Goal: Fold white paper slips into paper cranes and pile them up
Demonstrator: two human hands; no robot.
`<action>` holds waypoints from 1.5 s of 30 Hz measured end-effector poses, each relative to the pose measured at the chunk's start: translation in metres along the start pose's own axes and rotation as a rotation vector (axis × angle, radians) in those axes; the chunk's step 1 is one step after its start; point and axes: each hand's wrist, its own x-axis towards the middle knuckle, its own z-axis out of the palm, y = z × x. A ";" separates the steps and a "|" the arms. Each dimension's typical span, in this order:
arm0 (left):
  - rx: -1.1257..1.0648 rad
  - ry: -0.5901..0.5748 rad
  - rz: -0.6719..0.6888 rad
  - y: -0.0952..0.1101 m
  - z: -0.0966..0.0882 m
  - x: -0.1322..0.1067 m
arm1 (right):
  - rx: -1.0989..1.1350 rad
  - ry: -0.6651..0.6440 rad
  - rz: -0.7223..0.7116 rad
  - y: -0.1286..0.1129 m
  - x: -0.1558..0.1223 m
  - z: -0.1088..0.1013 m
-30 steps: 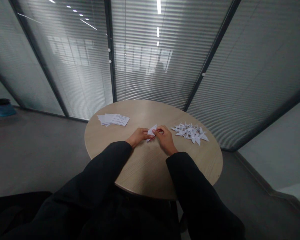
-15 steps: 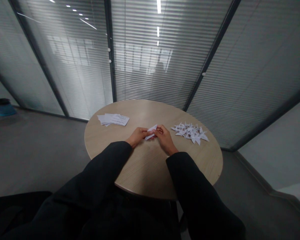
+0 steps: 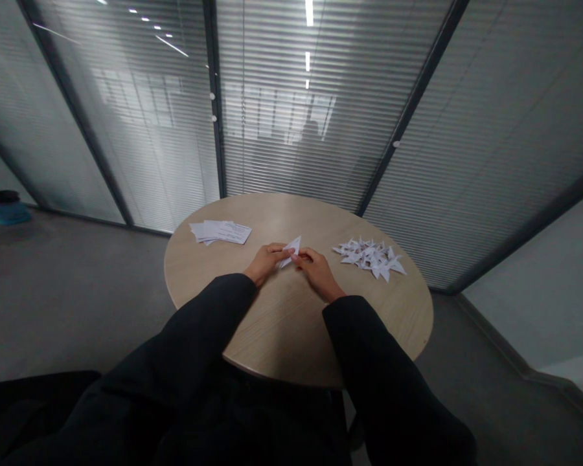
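Note:
A small folded piece of white paper [image 3: 291,248] is pinched between both hands above the middle of the round wooden table [image 3: 282,323]. My left hand [image 3: 265,261] grips its lower left side with closed fingers. On its right side, my right hand [image 3: 315,272] has the fingertips pressed together on the paper. Both arms are in dark sleeves.
A heap of several folded white paper shapes [image 3: 370,255] lies on the table to the right of my hands. A small stack of flat paper sheets [image 3: 220,232] lies at the far left. Glass walls with blinds stand behind the table. Grey floor surrounds it.
The folded paper has been turned so its point now stands higher and a little farther from me. Both hands shifted slightly forward with it.

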 end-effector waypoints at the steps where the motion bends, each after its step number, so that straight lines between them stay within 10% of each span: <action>1: -0.009 -0.019 0.000 0.001 0.000 -0.001 | 0.013 0.001 0.002 0.000 0.000 0.000; 45: -0.061 -0.105 0.003 -0.003 0.001 0.002 | -0.031 -0.019 -0.041 -0.010 0.000 -0.015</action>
